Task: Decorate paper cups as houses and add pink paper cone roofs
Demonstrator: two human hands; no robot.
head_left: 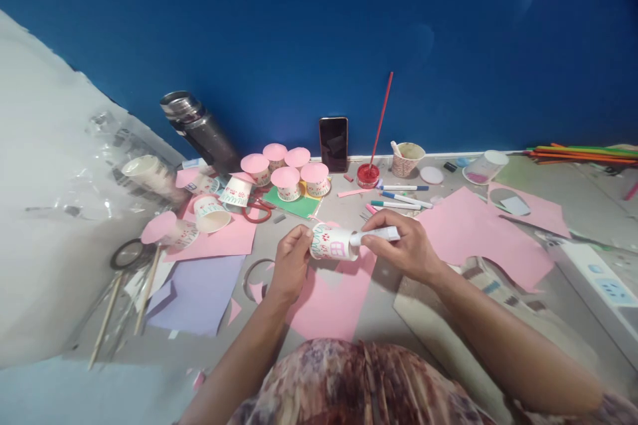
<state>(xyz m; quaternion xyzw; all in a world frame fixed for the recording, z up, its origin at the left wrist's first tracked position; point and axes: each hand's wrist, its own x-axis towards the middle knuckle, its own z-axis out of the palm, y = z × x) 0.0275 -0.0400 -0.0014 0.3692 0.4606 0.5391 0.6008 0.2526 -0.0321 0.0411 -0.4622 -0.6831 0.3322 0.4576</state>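
My left hand (293, 259) grips a small white paper cup (333, 244) lying on its side in the air, its wall drawn with a pink window, red flowers and green marks. My right hand (406, 246) is closed around a white glue tube (381, 235), whose tip meets the rim of the cup at its right end. Below both hands lies a cut sheet of pink paper (331, 302). Behind them stand several decorated cups topped with pink paper discs (286, 178). Red-handled scissors (258, 211) rest beside these cups.
A dark thermos (199, 129) and a phone (333, 144) stand by the blue wall. Near them are a red paint pot (367, 176) with an upright stick and several markers (406, 200). Pink paper (478, 232) and a power strip (598, 285) lie right; purple paper (199, 295) left.
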